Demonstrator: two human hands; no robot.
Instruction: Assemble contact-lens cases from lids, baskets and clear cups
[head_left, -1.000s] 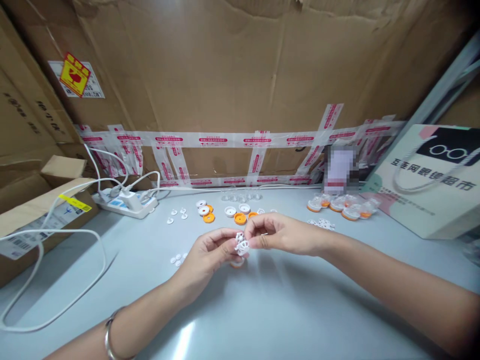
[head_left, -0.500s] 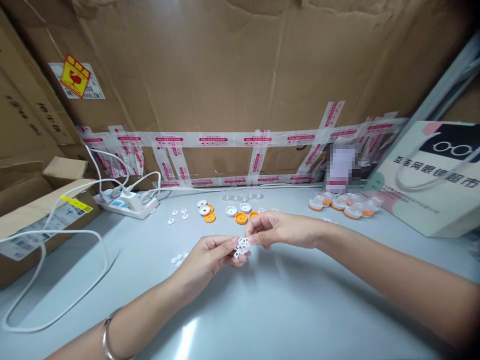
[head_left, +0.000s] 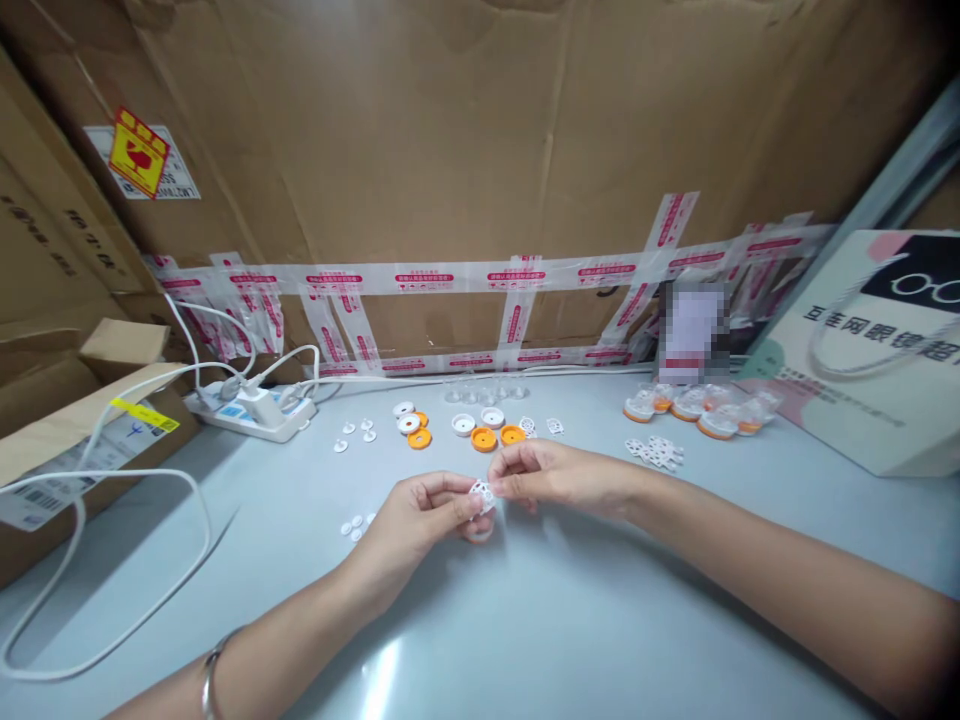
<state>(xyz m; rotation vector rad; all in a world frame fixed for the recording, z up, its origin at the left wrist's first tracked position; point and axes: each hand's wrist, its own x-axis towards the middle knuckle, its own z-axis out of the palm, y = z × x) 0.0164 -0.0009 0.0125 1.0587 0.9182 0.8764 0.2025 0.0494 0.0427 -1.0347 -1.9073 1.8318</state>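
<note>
Over the middle of the table my left hand is closed on a small white plastic piece with cut-out holes. Under its fingers shows the edge of a round orange and white part, partly hidden by them. My right hand pinches at the right edge of the white cut-out piece, thumb and forefinger together. Just beyond the hands are white round cups and orange round cups, with loose white cut-out pieces close by.
White and orange rings, small white stemmed discs and white caps lie leftward. Clear domes stand behind. At right are more cut-out pieces, clear-topped orange units and a paper bag. A power strip sits left.
The white cut-out piece has turned between my fingers and looks more compact. My right hand has lowered slightly, uncovering cut-out pieces behind it. The view has shifted a little.
</note>
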